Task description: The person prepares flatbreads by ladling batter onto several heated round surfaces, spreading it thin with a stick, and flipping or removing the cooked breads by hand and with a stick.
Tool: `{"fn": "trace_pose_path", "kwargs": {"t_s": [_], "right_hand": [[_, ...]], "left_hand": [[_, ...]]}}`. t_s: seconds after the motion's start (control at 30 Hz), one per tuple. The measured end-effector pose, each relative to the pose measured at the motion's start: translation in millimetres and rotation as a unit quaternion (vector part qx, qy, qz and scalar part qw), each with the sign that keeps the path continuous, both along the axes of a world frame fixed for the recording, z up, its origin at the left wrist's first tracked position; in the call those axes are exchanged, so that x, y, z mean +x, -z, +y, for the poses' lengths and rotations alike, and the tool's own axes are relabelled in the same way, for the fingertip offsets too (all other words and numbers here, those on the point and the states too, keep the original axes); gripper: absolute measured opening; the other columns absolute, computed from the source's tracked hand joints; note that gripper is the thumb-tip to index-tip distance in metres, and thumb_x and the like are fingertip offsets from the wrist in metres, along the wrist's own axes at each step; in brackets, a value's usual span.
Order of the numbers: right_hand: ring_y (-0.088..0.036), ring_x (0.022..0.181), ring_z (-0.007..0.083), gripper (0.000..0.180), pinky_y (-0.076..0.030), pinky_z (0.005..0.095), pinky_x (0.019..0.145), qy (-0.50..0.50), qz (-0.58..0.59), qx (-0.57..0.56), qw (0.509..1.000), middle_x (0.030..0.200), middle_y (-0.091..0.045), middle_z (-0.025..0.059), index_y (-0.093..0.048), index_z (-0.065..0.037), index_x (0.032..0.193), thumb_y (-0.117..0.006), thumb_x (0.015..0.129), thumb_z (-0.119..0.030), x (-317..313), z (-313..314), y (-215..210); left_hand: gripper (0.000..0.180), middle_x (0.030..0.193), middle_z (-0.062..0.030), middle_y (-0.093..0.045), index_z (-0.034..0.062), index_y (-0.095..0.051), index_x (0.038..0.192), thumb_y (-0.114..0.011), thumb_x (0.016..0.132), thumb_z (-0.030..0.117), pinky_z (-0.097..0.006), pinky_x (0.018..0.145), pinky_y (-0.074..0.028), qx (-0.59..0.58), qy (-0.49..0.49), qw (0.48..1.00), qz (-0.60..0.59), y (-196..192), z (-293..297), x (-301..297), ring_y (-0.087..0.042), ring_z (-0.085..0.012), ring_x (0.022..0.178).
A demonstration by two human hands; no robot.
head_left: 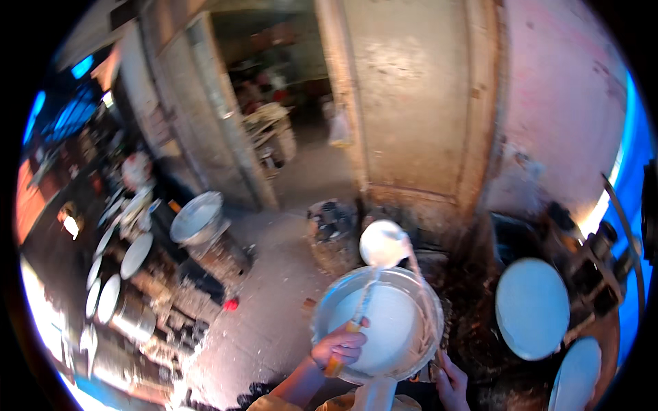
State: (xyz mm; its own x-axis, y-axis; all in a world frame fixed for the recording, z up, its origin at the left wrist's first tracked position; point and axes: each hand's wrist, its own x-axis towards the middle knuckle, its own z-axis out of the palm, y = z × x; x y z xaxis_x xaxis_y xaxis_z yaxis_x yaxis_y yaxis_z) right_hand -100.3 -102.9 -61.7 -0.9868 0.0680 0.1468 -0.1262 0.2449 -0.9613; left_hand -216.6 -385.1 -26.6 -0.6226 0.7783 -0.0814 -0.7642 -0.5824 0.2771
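My left hand (343,344) is closed around the yellow handle of a long-handled ladle (385,244). The ladle's round, white-looking bowl is held beyond the far rim of a wide metal basin (321,312). White liquid (377,322) fills much of the basin. A pale streak runs from the right of the ladle's bowl down to the basin's right side; it looks like pouring liquid, but blur hides the detail. By the basin's lower right rim, my right hand (452,385) has bent fingers. Whether it grips the rim or a thin tool there is unclear.
To the left, another metal basin (199,218) sits on a stump-like stand (219,255). Several round pale lids or plates line the left side. Two large pale discs (532,308) (577,377) stand at the right. Ahead are a doorway and a closed door panel (415,103); a small red object (231,304) lies on the floor.
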Motion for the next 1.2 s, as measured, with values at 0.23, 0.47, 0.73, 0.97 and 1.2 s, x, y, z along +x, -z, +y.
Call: {"fn": "trace_pose_path", "kwargs": {"t_s": [0.23, 0.47, 0.73, 0.97, 1.2], "right_hand": [[-0.058, 0.067, 0.0252, 0.038, -0.047, 0.0304, 0.062, 0.116, 0.014, 0.163, 0.98, 0.075, -0.058, 0.0145, -0.053, -0.006, 0.118, -0.056, 0.081, -0.008, -5, 13, 18], [-0.057, 0.055, 0.0228, 0.038, -0.046, 0.0316, 0.051, 0.366, 0.009, 0.184, 0.912, 0.064, -0.058, 0.0111, -0.06, -0.008, 0.108, -0.067, 0.071, -0.008, 80, 43, 30], [-0.052, 0.054, 0.0223, 0.027, -0.042, 0.0293, 0.047, 0.679, 0.026, 0.22, 0.7, 0.063, -0.051, 0.01, -0.06, -0.001, 0.096, -0.067, 0.07, -0.001, 226, 46, 9], [-0.051, 0.063, 0.0066, 0.022, -0.043, 0.02, 0.058, 0.894, -0.002, 0.082, 0.44, 0.075, -0.06, 0.0049, -0.06, 0.003, 0.097, -0.064, 0.075, 0.001, 325, 9, 22], [-0.052, 0.066, 0.0042, 0.022, -0.044, 0.0183, 0.061, 0.959, 0.056, -0.094, 0.262, 0.075, -0.06, 0.0025, -0.06, 0.003, 0.098, -0.062, 0.077, -0.002, 389, 22, 71]], "left_hand": [[0.023, 0.06, 0.0044, -0.034, 0.0108, -0.042, 0.111, -0.041, 0.089, 0.006, -0.016, 0.036, -0.026, -0.176, 0.116, 0.976, -0.05, 19, 31, -30, -0.032, -0.0008, 0.04], [0.025, 0.058, 0.0, -0.034, 0.0128, -0.04, 0.107, -0.044, 0.085, 0.002, -0.019, 0.035, -0.025, -0.313, 0.362, 0.866, 0.149, -30, 153, -26, -0.03, -0.0045, 0.04], [0.033, 0.061, -0.0006, -0.036, 0.0134, -0.034, 0.115, -0.05, 0.086, 0.008, -0.018, 0.034, -0.029, -0.154, 0.613, 0.712, 0.306, -72, 326, 81, -0.033, -0.0054, 0.041], [0.026, 0.063, -0.0007, -0.035, 0.0129, -0.034, 0.114, -0.043, 0.089, 0.012, -0.019, 0.041, -0.03, -0.104, 0.795, 0.5, 0.327, -75, 428, 274, -0.032, -0.0058, 0.046], [0.024, 0.062, -0.0025, -0.039, 0.0134, -0.03, 0.108, -0.045, 0.09, 0.019, -0.024, 0.042, -0.036, -0.068, 0.792, 0.43, 0.428, 8, 462, 453, -0.039, -0.0092, 0.045]]}}
